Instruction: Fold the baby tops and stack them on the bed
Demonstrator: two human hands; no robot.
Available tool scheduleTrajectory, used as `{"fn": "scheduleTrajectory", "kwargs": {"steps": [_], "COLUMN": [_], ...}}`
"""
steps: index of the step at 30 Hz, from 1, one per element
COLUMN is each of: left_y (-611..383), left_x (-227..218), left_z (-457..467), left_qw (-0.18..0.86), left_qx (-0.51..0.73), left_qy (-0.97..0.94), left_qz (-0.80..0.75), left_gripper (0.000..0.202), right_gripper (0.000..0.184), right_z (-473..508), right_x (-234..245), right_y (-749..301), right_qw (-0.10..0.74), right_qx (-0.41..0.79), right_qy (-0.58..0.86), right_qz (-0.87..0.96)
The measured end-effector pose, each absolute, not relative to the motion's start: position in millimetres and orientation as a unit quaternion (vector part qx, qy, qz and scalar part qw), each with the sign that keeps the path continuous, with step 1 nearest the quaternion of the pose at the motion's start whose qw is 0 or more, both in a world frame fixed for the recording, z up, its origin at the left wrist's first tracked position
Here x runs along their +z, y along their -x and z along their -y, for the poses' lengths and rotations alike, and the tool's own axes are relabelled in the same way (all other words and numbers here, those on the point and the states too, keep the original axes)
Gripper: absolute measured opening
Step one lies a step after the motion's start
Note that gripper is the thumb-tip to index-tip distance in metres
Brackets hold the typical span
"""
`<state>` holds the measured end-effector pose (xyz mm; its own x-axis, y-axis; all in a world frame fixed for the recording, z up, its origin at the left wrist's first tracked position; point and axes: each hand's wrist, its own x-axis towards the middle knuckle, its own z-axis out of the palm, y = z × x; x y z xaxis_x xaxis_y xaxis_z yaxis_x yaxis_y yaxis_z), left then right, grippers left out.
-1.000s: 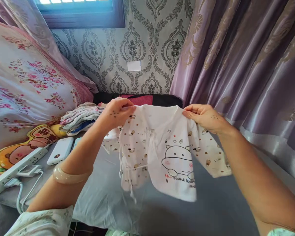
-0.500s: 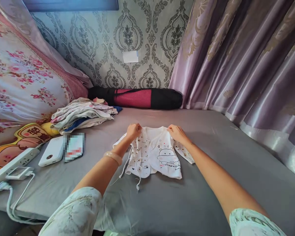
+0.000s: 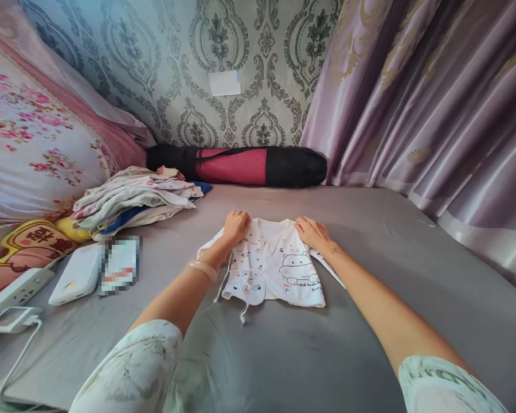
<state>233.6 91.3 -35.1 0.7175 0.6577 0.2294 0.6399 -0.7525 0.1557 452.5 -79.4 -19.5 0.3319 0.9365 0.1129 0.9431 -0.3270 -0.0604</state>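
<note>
A small white baby shirt (image 3: 298, 278) with tie strings, a printed hippo and lettering lies front up on the grey bed sheet (image 3: 327, 355). My left hand (image 3: 237, 226) is closed on its left shoulder, knuckles up, with a pale bangle on that wrist. At the opposite shoulder my right hand (image 3: 313, 232) grips the cloth, fingers curled over the edge. The shirt's sleeves run outward, partly hidden beneath my hands and forearms. Its thin ties hang loose at the left side and below the hem.
Folded clothes (image 3: 133, 201) are piled at left. Nearer stand a white power bank (image 3: 75, 275), a blurred-out flat item (image 3: 120, 267), and a power strip (image 3: 19, 295) with cables. A black and red rolled bag (image 3: 232, 166) lies along the wall; curtains (image 3: 370, 115) hang right.
The shirt's body looks straighter and its lower edge sits slightly higher in view. Both hands stay at the shoulders. The camera view has shifted a little.
</note>
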Motion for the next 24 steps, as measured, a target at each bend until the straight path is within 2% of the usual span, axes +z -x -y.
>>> {"fn": "scheduleTrajectory", "kwargs": {"steps": [12,16,20,24], "left_y": [-268.1,-275.6,-280.0,-287.0], "left_x": [-33.3,-31.5,-26.3,-21.8], "left_z": [-131.1,-135.8,-136.5,-135.1], "left_qw": [0.011,0.055,0.118,0.129], "left_qx": [0.125,0.093,0.063,0.047], "left_qy": [-0.931,-0.921,-0.902,-0.9], "left_qz": [-0.343,-0.375,-0.411,-0.415], "left_gripper": [0.033,0.028,0.029,0.03], "right_gripper": [0.032,0.03,0.028,0.028], "right_z": [37.7,34.0,28.5,17.7], "right_x": [-14.5,-16.5,-17.4,-14.4], "right_y": [-492.7,-500.2,-500.7,-491.5], "right_qw": [0.007,0.026,0.079,0.107], "right_qx": [-0.038,-0.005,0.033,0.061], "right_qy": [0.791,0.795,0.802,0.815], "right_qz": [0.611,0.606,0.591,0.566]}}
